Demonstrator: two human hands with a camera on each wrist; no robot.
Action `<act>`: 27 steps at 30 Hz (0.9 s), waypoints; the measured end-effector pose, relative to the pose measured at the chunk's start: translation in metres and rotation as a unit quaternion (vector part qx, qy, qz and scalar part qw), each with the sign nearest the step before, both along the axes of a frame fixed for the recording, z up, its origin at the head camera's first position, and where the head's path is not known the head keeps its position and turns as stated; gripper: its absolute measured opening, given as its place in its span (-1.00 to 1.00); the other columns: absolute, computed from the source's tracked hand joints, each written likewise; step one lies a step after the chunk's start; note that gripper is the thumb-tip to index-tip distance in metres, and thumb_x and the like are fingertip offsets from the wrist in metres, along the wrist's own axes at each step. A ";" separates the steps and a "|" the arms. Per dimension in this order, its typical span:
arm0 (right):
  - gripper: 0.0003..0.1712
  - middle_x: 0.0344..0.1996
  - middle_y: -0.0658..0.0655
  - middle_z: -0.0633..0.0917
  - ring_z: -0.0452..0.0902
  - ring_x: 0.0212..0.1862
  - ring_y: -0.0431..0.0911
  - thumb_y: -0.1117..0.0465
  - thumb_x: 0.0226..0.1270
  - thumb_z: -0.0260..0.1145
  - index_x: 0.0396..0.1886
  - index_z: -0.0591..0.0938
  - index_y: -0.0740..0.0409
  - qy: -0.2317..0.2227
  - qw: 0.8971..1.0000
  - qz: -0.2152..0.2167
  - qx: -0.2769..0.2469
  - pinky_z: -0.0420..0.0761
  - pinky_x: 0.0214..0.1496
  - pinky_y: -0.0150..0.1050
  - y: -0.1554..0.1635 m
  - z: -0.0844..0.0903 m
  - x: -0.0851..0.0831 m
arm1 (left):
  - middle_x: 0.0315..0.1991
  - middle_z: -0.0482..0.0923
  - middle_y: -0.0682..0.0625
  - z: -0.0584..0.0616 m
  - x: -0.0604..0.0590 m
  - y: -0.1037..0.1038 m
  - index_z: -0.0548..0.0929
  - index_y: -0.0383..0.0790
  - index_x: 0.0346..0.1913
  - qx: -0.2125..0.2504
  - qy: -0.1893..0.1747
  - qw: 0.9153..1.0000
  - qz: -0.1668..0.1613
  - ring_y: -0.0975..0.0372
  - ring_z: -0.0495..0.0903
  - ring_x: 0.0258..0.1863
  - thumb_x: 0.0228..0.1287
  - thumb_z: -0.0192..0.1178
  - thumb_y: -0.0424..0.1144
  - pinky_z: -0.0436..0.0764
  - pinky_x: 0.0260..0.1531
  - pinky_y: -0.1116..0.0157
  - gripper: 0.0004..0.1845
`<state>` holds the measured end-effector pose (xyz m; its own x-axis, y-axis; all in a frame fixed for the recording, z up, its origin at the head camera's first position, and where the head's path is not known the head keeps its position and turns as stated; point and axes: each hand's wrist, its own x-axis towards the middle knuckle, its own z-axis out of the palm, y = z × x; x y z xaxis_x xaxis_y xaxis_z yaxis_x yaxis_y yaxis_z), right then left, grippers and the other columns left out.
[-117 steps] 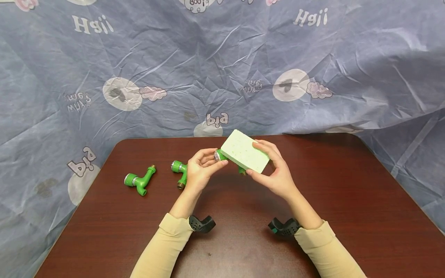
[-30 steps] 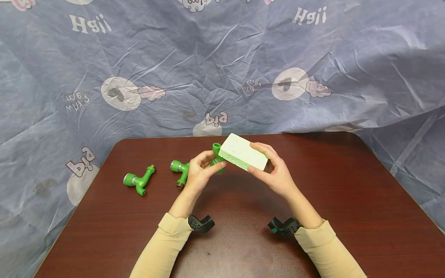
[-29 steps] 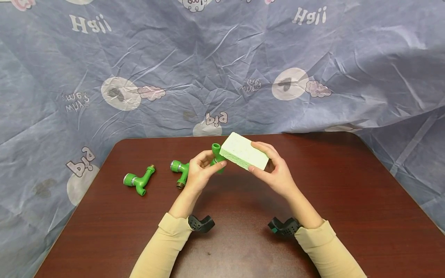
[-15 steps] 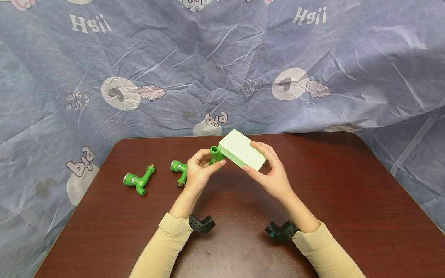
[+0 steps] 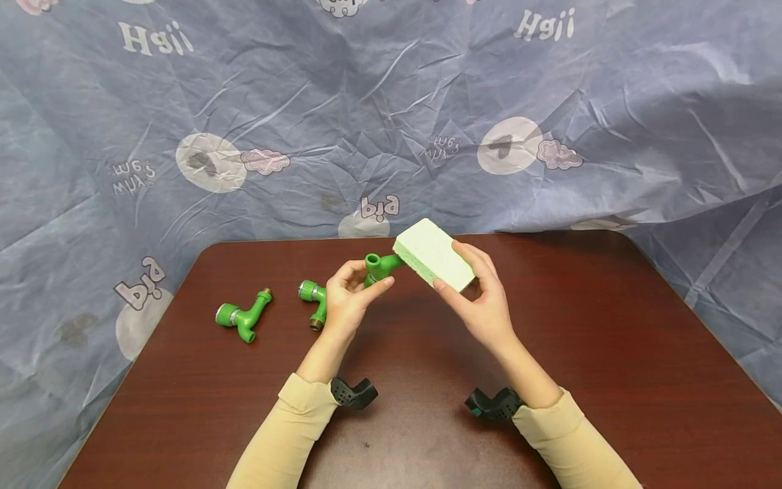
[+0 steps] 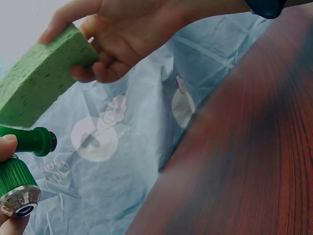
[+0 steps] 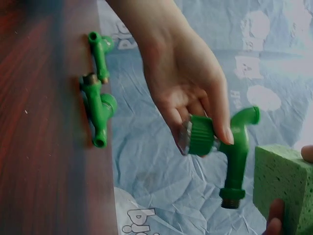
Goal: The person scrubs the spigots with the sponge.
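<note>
My left hand (image 5: 347,299) pinches a green plastic tap (image 5: 383,265) by its ribbed knob, above the table. In the right wrist view the tap (image 7: 236,156) shows its curved spout and a dark threaded end. My right hand (image 5: 487,302) grips a pale green block sponge (image 5: 435,255), thumb on the near edge and fingers over the far side. The sponge's left end overlaps the tap's threaded end in the head view. Seen from the left wrist, the sponge (image 6: 44,78) sits right over the tap's pipe (image 6: 34,140), whose threaded end sticks out.
Two more green taps lie on the left of the dark red wooden table (image 5: 421,421): one farther left (image 5: 244,319), the other (image 5: 316,302) partly hidden behind my left hand. A printed blue-grey cloth (image 5: 366,122) hangs behind the table. Black bands (image 5: 356,394) sit on both wrists.
The tap has turned in my left hand, its knob pointing left at first and its spout now facing up toward me. The sponge has shifted slightly up and right, uncovering more of the pipe.
</note>
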<state>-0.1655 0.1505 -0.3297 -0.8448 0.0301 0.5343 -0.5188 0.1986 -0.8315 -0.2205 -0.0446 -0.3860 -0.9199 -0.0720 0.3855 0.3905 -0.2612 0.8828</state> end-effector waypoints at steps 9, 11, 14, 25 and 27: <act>-0.34 0.20 0.36 0.34 0.33 -0.04 -0.09 0.48 0.09 0.34 0.24 0.38 0.41 -0.031 0.999 -0.018 0.031 0.43 -0.17 -0.51 0.003 -0.003 -0.005 | -0.34 0.64 0.10 0.016 0.010 0.001 0.63 -0.19 -0.30 0.013 -0.004 1.000 0.002 0.29 0.60 -0.29 -0.09 0.31 -0.69 0.57 -0.29 0.41 -0.64; -0.34 0.20 0.35 0.35 0.32 -0.05 -0.09 0.44 0.11 0.35 0.25 0.39 0.39 -0.052 0.997 -0.050 0.025 0.42 -0.19 -0.51 0.007 -0.004 -0.008 | -0.32 0.65 0.08 0.015 0.010 0.001 0.64 -0.19 -0.30 0.020 -0.003 1.000 0.005 0.27 0.61 -0.26 -0.09 0.32 -0.66 0.57 -0.26 0.40 -0.66; -0.34 0.20 0.27 0.38 0.31 -0.02 -0.09 0.36 0.12 0.37 0.26 0.42 0.30 -0.072 0.993 -0.089 0.020 0.39 -0.17 -0.48 0.017 -0.016 -0.020 | -0.31 0.66 0.05 0.008 0.005 0.000 0.65 -0.21 -0.28 0.036 -0.003 0.999 0.004 0.23 0.62 -0.23 -0.10 0.35 -0.63 0.58 -0.25 0.40 -0.68; -0.31 0.17 0.17 0.42 0.34 0.01 -0.02 0.18 0.06 0.42 0.24 0.47 0.17 -0.096 0.986 -0.104 0.089 0.36 -0.10 -0.25 0.031 -0.036 -0.036 | -0.34 0.66 0.02 -0.011 -0.010 0.000 0.67 -0.24 -0.25 0.056 0.036 0.998 0.007 0.26 0.61 -0.29 -0.10 0.46 -0.38 0.58 -0.38 0.43 -0.72; -0.31 0.17 0.18 0.41 0.34 0.02 -0.01 0.19 0.05 0.42 0.24 0.47 0.17 -0.101 0.986 -0.093 0.099 0.36 -0.09 -0.23 0.030 -0.036 -0.036 | -0.33 0.66 -0.01 -0.012 -0.010 0.000 0.67 -0.27 -0.24 0.056 0.038 0.998 0.008 0.26 0.61 -0.30 -0.10 0.48 -0.33 0.58 -0.39 0.42 -0.70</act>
